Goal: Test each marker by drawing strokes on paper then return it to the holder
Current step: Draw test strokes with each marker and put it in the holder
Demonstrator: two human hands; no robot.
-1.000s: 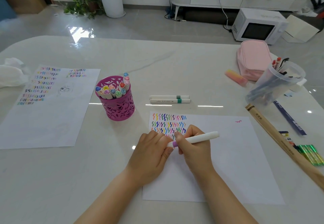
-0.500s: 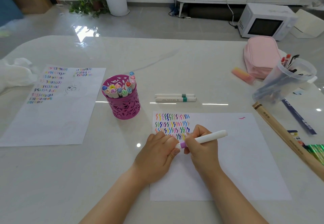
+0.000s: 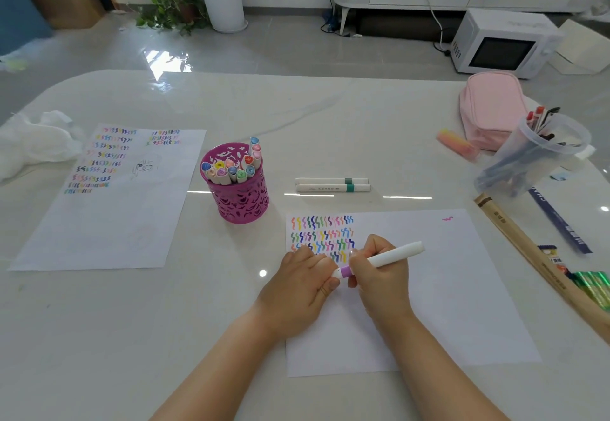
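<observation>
Far left we log a crumpled white tissue (image 3: 33, 143) on the worktop (image 3: 165, 321). Just beside it lies a used sheet (image 3: 109, 222) covered in rows of coloured squiggles, plus a small doodle. Next we have the magenta holder (image 3: 242, 203), upright and packed with capped markers (image 3: 231, 170), caps up. Right of it two loose markers (image 3: 331, 185) with green bands lie side by side, just beyond the test paper (image 3: 445, 288). We note rows of coloured strokes in that paper's top-left corner and one pink squiggle near its top-right. Over the strokes, the left hand (image 3: 297, 288) has its fingers curled, pinching the low end of the white marker (image 3: 396, 254) by its purple band. The right hand (image 3: 379, 278) wraps the barrel right next to it, and the far end points up-right. We cannot tell if the tip touches the paper. Far right we see a pink pouch (image 3: 491, 107), a clear cup (image 3: 534, 156) of pens and a long wooden box (image 3: 528, 255).
</observation>
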